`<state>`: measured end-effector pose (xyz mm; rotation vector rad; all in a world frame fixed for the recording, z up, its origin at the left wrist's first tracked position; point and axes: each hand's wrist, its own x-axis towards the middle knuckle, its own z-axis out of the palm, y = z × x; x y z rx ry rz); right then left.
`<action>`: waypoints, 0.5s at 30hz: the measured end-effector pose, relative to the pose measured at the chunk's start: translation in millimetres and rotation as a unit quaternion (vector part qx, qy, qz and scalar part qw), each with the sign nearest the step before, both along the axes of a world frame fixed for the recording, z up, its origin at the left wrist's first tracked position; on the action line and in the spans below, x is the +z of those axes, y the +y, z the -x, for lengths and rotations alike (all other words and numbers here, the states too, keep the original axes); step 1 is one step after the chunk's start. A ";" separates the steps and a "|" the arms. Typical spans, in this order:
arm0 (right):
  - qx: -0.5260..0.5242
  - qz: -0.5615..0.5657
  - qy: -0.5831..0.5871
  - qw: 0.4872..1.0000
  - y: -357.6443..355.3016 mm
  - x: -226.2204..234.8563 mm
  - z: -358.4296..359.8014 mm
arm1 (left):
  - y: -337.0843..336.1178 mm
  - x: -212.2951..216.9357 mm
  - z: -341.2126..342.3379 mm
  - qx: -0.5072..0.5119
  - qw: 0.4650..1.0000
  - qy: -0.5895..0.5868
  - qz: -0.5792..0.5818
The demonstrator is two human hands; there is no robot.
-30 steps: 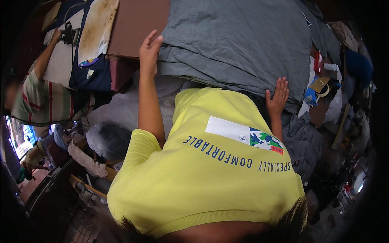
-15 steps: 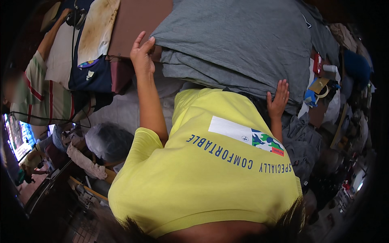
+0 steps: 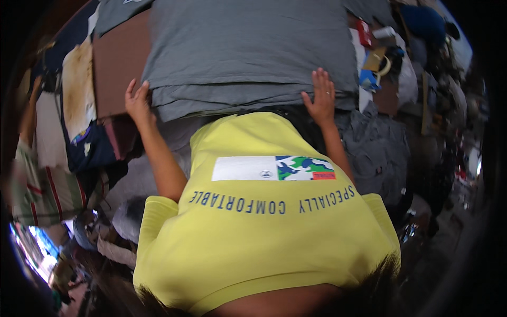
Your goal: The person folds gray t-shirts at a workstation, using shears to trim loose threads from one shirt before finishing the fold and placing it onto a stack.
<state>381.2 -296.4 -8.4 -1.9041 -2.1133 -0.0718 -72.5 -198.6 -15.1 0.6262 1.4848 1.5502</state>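
Several layers of grey cloth, apparently grey T-shirts (image 3: pixel 248 47), lie spread in front of me with their hems toward my body. At the near left corner of the top layer, my left hand (image 3: pixel 139 105) is closed, its thumb and a finger pinching the cloth edge while the other fingers stick up. My right hand (image 3: pixel 321 99) lies flat and open on the near right part of the cloth, fingers stretched forward, with a ring on one finger. Beneath the top hem, folds of the lower grey layers (image 3: pixel 222 98) show.
A brown board (image 3: pixel 120 63) shows left of the cloth, beside a stained pale cloth (image 3: pixel 78 87). On the right are a tape roll (image 3: pixel 384 66), a red box (image 3: pixel 364 33) and heaped grey garments (image 3: pixel 377 148). Another person in a striped shirt (image 3: pixel 50 182) works at far left.
My view has turned, so the cloth appears squarer and further left. My right hand has slid onto the near part of the cloth; my left stays at the corner.
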 end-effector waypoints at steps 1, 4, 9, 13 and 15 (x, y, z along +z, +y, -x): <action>-0.006 0.006 0.003 1.000 0.4 3.4 1.6 | 0.0 -4.5 2.1 -0.011 1.000 0.008 0.005; -0.034 -0.003 -0.049 0.998 -5.4 12.4 2.5 | 1.2 -5.5 0.7 -0.026 0.999 0.025 0.007; -0.158 -0.123 -0.030 0.979 -14.3 12.1 -36.5 | -2.8 5.4 -1.0 -0.065 0.994 0.084 -0.001; -0.154 -0.164 0.197 0.954 -15.4 6.0 -79.6 | -2.6 5.5 -3.6 -0.058 0.979 0.187 -0.049; -0.145 -0.154 0.216 0.953 -17.8 7.5 -85.1 | -6.8 17.2 -11.4 -0.046 0.879 0.464 -0.100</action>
